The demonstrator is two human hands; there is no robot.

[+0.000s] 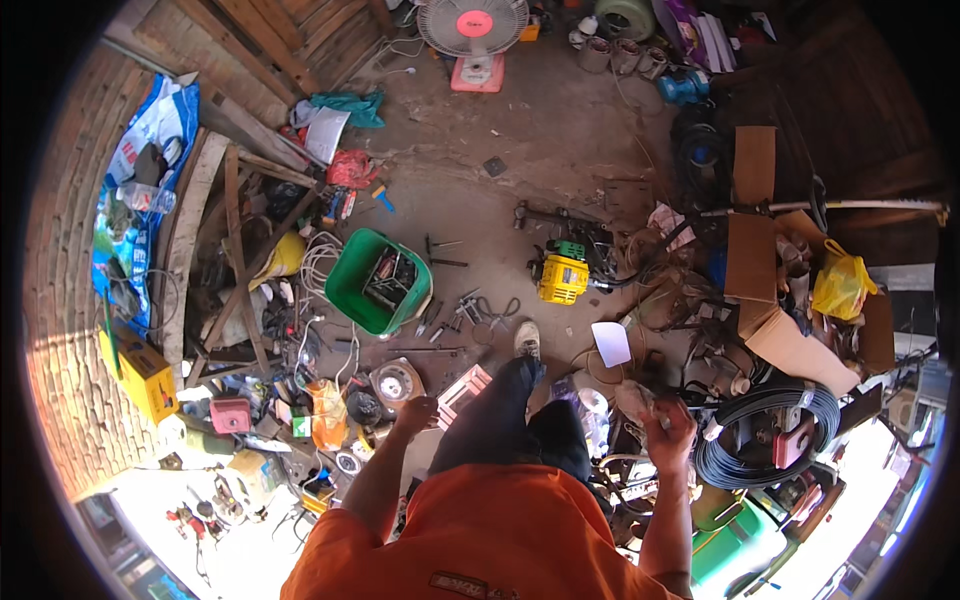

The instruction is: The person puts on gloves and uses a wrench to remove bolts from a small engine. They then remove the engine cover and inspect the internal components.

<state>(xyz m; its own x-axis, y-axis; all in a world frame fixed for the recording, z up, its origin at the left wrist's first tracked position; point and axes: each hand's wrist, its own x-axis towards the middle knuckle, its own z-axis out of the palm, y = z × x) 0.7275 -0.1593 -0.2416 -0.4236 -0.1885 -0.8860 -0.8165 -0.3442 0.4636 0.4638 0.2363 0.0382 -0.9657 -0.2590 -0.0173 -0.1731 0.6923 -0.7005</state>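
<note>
where tools litter the dirt floor (560, 130), a green bucket (352, 285) stands.

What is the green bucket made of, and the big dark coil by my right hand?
The green bucket looks like plastic: even bright colour, smooth walls with a soft sheen. The dark coil beside the right hand seems to be wire or thin cable in a blue-grey coating, wound in many fine strands; metal inside is likely, but it doesn't show.

Daylight poured in from five and seven o'clock, bleaching the ground there to white glare; the middle stayed evenly lit and sharp; toward one o'clock it sank into shadow; straight edges bowed near the black rim.
</note>
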